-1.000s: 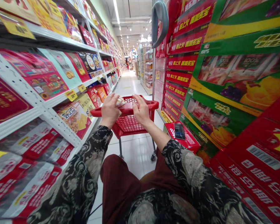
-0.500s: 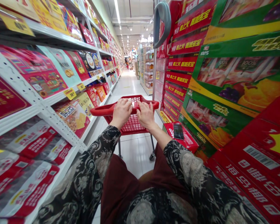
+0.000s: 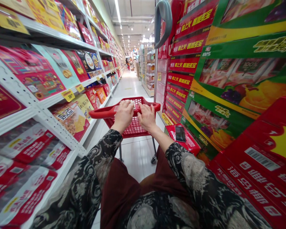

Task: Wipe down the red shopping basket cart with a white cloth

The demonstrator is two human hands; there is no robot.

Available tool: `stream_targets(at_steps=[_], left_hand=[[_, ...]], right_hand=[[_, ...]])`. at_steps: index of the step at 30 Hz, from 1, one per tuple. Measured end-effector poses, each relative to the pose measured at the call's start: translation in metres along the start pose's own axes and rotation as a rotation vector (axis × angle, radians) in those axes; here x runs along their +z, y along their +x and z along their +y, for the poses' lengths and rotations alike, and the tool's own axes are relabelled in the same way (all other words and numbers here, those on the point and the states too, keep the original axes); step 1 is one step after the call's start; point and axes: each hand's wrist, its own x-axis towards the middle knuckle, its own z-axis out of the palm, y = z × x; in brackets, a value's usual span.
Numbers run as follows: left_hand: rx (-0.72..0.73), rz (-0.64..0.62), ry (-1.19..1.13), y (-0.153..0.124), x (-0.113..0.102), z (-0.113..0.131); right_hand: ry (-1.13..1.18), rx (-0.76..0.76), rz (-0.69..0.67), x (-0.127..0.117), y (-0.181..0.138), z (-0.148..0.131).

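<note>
A red plastic shopping cart [image 3: 137, 129] stands right in front of me, its mesh basket seen between my wrists. My left hand [image 3: 124, 115] lies over the middle of the red cart handle [image 3: 100, 114], fingers curled forward around it. Close beside it, my right hand [image 3: 147, 116] grips the same bar, its fingers bent over the top. The fingertips of both hands are partly hidden. Below the basket, thin legs run down to small wheels, one of them near my right knee.
Shelves [image 3: 69, 140] of boxed and bagged snacks line the left. Stacked drink cartons [image 3: 233, 73] crowd the right. A phone-like dark object [image 3: 180, 134] lies on a low red box [image 3: 192, 144]. A grey looped handle [image 3: 163, 25] hangs at upper right. A person stands far down the aisle.
The view has shifted slightly, so the cart, hands and right-hand cartons sit a little further left. Both hands keep the same hold on the handle.
</note>
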Motion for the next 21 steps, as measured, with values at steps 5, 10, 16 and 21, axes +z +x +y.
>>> stream_targets(at_steps=[5,10,16,21], left_hand=[[0.003,0.017,0.0,-0.008,-0.007,-0.011],[-0.153,0.089,0.012,-0.015,-0.019,-0.044],[0.0,0.017,-0.025,-0.006,-0.006,-0.008],[0.05,0.008,-0.035,-0.01,-0.004,-0.003]], right_hand=[[-0.008,-0.032,-0.019,-0.002,0.0,0.004],[0.0,-0.017,-0.014,0.0,-0.001,0.002],[-0.024,-0.023,-0.009,-0.001,-0.001,0.002],[-0.007,-0.019,-0.012,-0.004,-0.001,0.006]])
